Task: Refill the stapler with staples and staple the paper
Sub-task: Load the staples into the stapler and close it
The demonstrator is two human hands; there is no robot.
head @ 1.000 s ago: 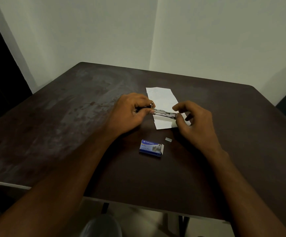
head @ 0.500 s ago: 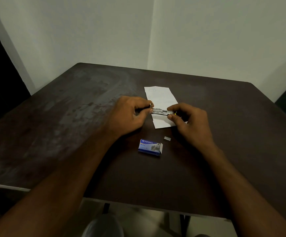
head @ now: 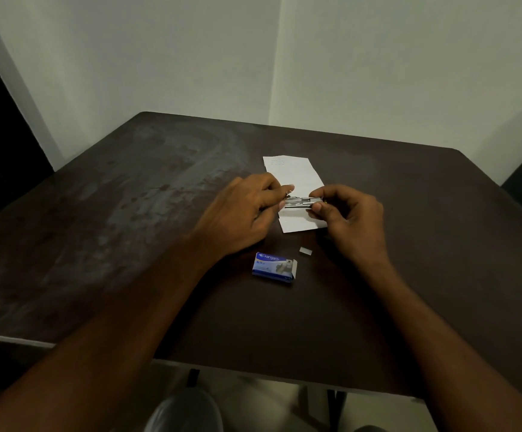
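A small metal stapler (head: 300,202) is held level above the white paper (head: 294,173), which lies flat on the dark table. My left hand (head: 241,213) grips the stapler's left end between thumb and fingers. My right hand (head: 351,218) pinches its right end. The stapler's shiny staple channel shows between the two hands; its ends are hidden by fingers. A blue staple box (head: 273,268) with an open flap lies nearer to me, and a short loose strip of staples (head: 305,251) rests on the table just right of the box.
The dark brown table (head: 128,213) stands in a corner with pale walls behind it. Its front edge runs close to me, with table legs and the floor below. A dark chair back shows at the far right.
My right hand has slid left along the stapler, toward my left hand, so less of the metal shows between them. The paper, box and loose staples have stayed where they were.
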